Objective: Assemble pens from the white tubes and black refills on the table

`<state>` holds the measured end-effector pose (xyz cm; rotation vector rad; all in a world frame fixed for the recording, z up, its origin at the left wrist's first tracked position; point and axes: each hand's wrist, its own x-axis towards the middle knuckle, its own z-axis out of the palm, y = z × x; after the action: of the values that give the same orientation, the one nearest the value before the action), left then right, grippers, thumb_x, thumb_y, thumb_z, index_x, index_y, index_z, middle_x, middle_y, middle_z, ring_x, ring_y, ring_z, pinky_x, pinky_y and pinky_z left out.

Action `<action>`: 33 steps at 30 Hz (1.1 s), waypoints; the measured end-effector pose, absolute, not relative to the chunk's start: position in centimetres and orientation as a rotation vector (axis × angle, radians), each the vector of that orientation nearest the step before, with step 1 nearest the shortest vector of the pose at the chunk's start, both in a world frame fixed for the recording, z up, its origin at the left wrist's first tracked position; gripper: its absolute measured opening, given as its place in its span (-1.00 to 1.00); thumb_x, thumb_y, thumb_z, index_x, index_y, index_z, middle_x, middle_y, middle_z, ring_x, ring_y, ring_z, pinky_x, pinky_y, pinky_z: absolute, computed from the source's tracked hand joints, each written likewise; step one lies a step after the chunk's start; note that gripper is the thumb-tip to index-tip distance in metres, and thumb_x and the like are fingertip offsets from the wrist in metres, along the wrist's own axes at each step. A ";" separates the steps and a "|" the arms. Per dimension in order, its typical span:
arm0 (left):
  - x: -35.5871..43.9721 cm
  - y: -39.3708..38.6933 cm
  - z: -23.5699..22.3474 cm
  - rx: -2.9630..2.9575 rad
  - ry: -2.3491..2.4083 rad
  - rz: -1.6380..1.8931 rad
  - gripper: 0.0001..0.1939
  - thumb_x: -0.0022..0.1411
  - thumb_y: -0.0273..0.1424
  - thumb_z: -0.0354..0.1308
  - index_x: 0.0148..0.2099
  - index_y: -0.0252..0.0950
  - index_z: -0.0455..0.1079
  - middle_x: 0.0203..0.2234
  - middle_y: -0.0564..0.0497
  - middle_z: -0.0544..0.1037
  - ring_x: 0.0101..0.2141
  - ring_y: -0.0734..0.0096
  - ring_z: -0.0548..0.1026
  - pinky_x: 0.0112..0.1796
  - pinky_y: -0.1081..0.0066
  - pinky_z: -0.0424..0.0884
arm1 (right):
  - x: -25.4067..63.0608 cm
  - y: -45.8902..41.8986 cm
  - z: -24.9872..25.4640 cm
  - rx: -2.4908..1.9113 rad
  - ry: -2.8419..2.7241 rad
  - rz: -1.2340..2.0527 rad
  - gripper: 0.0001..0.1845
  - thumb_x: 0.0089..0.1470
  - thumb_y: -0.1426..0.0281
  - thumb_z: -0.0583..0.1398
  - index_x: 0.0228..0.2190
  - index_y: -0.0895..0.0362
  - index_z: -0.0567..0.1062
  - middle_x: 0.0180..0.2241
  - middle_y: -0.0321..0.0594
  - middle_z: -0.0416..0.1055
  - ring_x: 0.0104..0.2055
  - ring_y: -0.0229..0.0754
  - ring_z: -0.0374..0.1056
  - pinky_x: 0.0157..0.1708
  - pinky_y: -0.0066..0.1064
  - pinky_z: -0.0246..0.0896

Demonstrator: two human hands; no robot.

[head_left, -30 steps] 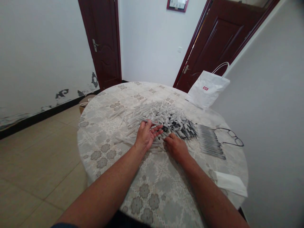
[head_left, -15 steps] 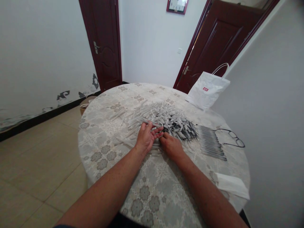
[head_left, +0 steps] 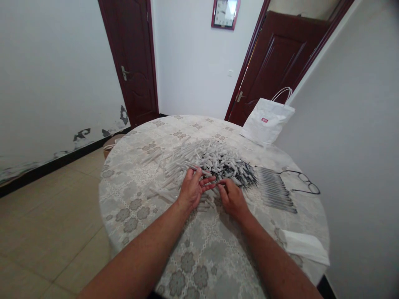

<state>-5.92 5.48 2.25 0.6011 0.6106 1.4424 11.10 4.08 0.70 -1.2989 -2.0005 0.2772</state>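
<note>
My left hand (head_left: 190,192) is palm up over the near edge of a heap. A slim pale pen (head_left: 190,166) is pinched between its thumb and index finger, while the other fingers extend to the right. My right hand (head_left: 233,198) faces it with thumb and forefinger pressed together at the left fingertips; whatever they pinch is too small to make out. Beyond both hands spreads the pile of loose pen parts (head_left: 215,155), with pale tubes, short whitish caps and dark thin pieces. More pale tubes (head_left: 163,194) lie left of my left hand.
A neat row of grey pens (head_left: 276,191) lies to the right, with black-framed glasses (head_left: 304,182) beside it. A white paper bag (head_left: 268,120) stands at the back right. Near the right edge rests a white sheet (head_left: 304,247). A patterned cloth (head_left: 190,265) covers the round table.
My right hand has shifted slightly right and turned, so its thumb and forefinger now show pinched. My left hand keeps its hold on the pen. The camera view has tilted up a little.
</note>
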 end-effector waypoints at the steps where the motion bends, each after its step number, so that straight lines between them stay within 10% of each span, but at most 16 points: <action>1: -5.8 5.4 2.2 0.614 0.613 1.431 -0.62 0.22 -0.14 0.28 -0.12 -0.18 0.17 -0.24 0.03 0.53 -0.30 0.23 0.65 -0.33 0.22 0.60 | 11.3 4.2 0.7 -1.294 -1.891 0.381 -0.79 0.31 0.28 0.06 -0.20 0.11 0.43 -0.31 -0.17 0.50 -0.31 -0.16 0.42 -0.27 -0.37 0.29; 7: -5.3 5.1 1.8 0.675 0.633 1.366 -0.64 0.23 -0.17 0.29 -0.11 -0.19 0.21 -0.25 0.02 0.56 -0.26 0.26 0.64 -0.30 0.26 0.59 | 11.6 4.6 0.9 -1.190 -1.470 0.871 -0.74 0.15 0.14 0.23 -0.31 0.08 0.42 -0.54 -0.36 0.39 -0.59 -0.27 0.27 -0.59 -0.45 0.18; 33: -4.9 5.1 1.5 0.695 0.596 1.354 -0.64 0.17 -0.28 0.35 -0.12 -0.23 0.25 -0.23 -0.04 0.62 -0.24 0.26 0.65 -0.07 0.14 0.52 | 11.5 4.7 1.2 -1.179 -1.423 0.867 -0.71 0.06 0.17 0.30 -0.26 0.11 0.53 -0.45 -0.29 0.47 -0.51 -0.25 0.30 -0.52 -0.44 0.21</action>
<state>-4.89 5.09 1.48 0.6946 0.5964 1.3541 11.46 4.69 1.18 -1.1792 -1.4232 0.8666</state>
